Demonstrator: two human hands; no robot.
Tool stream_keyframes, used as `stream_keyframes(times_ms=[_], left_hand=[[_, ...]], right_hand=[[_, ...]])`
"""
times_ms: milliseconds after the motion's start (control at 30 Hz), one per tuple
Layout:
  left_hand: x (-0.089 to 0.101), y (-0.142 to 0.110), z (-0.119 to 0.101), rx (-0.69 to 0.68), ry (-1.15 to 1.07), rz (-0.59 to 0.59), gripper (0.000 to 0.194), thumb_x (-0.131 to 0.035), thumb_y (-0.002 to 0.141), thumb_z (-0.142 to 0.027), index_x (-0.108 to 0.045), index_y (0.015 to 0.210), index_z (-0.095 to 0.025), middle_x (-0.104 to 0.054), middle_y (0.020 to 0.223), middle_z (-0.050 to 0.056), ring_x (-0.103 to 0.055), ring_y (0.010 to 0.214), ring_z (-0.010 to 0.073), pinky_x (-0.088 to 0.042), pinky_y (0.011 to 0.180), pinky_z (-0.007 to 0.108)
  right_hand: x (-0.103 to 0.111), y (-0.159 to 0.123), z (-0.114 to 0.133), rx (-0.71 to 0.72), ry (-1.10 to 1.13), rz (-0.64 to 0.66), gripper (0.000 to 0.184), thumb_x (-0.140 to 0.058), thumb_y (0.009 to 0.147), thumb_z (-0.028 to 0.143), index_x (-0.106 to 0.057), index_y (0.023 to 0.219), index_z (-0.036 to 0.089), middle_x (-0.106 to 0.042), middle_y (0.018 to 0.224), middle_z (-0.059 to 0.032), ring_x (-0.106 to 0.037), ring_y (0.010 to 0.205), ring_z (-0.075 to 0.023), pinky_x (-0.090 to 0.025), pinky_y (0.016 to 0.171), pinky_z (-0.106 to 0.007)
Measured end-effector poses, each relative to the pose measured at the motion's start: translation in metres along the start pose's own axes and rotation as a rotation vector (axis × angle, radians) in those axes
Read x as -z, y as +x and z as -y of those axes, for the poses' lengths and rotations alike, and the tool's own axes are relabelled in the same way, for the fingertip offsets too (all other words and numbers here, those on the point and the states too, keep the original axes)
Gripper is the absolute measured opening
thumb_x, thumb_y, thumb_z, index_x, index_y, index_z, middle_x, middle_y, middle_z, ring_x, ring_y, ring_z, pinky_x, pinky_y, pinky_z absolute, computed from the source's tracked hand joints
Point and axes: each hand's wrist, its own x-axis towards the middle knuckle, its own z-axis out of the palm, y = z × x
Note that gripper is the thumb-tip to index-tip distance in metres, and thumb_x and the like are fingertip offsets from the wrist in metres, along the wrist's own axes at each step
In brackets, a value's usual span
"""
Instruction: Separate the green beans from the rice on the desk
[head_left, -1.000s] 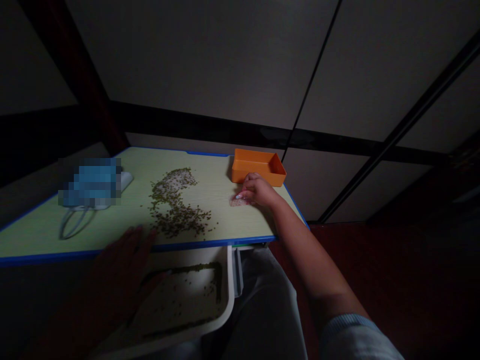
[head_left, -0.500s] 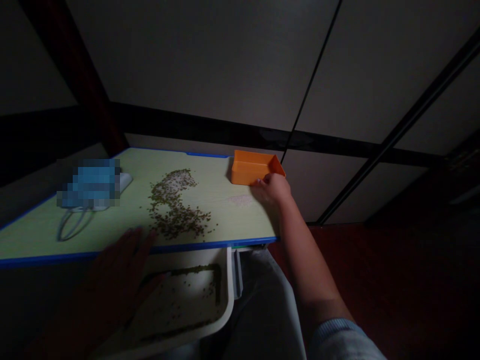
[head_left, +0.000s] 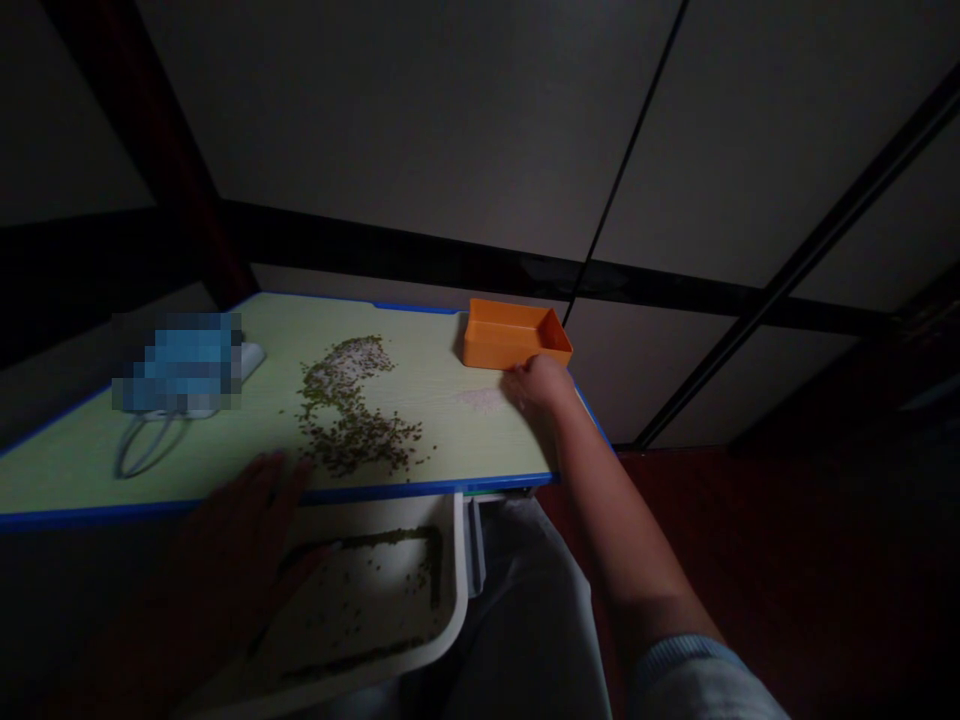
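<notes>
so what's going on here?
A person's right hand, fingers curled, is at a small patch of pale grains in front of the orange box; whether it holds any is unclear. The left hand is at the table's near edge, beside the white tray. Green bits lie scattered mid-table.

I see by dim light, its source out of view. The tabletop (head_left: 484, 445) is the brightest patch; my left grip (head_left: 251, 510) sinks into deep shadow, while my right grip (head_left: 546, 382) catches more light, its fingertips soft and indistinct. The corners fade almost to black, and coarse pixelation masks a bluish object (head_left: 191, 360).
</notes>
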Motion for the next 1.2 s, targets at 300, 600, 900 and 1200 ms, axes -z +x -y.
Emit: stream_keyframes(times_ms=[300,600,900,1200], left_hand=[[0.0,0.003,0.0,-0.044,0.039,-0.045,0.081,-0.032,0.083,-0.064,-0.039,0.141,-0.007,-0.05,0.142,0.028,-0.049,0.133,0.0408,-0.044,0.104,0.055],[-0.002,0.003,0.0,-0.061,0.064,-0.045,0.081,-0.03,0.084,-0.063,-0.035,0.143,-0.008,-0.049,0.142,0.028,-0.049,0.132,0.0423,-0.045,0.103,0.055],[-0.004,0.002,0.001,-0.058,0.049,-0.067,0.081,-0.031,0.083,-0.062,-0.033,0.144,-0.008,-0.049,0.142,0.028,-0.049,0.132,0.0426,-0.046,0.102,0.056],[-0.004,0.001,0.0,-0.046,0.015,-0.064,0.081,-0.033,0.083,-0.06,-0.033,0.145,-0.008,-0.048,0.144,0.027,-0.047,0.134,0.041,-0.043,0.105,0.056]], right_hand=[[-0.004,0.001,0.008,-0.063,-0.021,0.032,0.035,-0.054,0.09,0.036,-0.075,0.098,0.009,-0.073,0.105,-0.0229,-0.069,0.097,-0.0292,-0.048,0.074,-0.031],[-0.008,-0.001,0.017,-0.087,0.028,0.067,0.031,-0.055,0.087,0.033,-0.076,0.092,0.011,-0.076,0.098,-0.0196,-0.072,0.094,-0.0268,-0.051,0.075,-0.028],[-0.012,-0.002,0.02,-0.08,0.055,0.032,0.031,-0.056,0.088,0.032,-0.075,0.096,0.009,-0.076,0.097,-0.02,-0.072,0.093,-0.025,-0.049,0.074,-0.026],[-0.01,-0.002,0.018,-0.054,0.07,0.032,0.04,-0.046,0.094,0.034,-0.075,0.099,0.008,-0.076,0.093,-0.0193,-0.071,0.09,-0.0241,-0.047,0.069,-0.026]])
